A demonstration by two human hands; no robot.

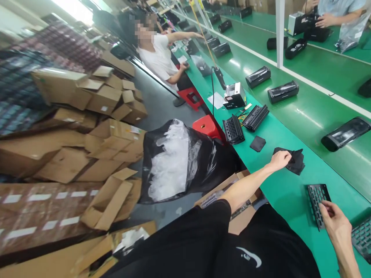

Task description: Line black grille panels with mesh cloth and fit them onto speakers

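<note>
My left hand (pixel 280 160) reaches across the green bench to a loose pile of thin black sheets (pixel 296 164). Its fingers are pinched together at the near side of the pile. A slotted black grille panel (pixel 315 200) is at my right hand (pixel 334 220), whose thumb and curled fingers close on the panel's right edge. Another slotted panel (pixel 363 235) lies beside my right wrist, partly cut off by the frame. Beyond my left hand is a small black square pad (pixel 257 143). Two black speaker-like housings (pixel 255 117) with yellow wires stand farther up the bench.
A conveyor (pixel 313 112) carrying black cylindrical units runs along the bench. A white-and-black box (pixel 234 95) stands past the housings. Red stools (pixel 206 126), a black plastic bag (pixel 203 162) and cardboard boxes (pixel 113 141) fill the left. Co-workers (pixel 159 58) sit farther along and across.
</note>
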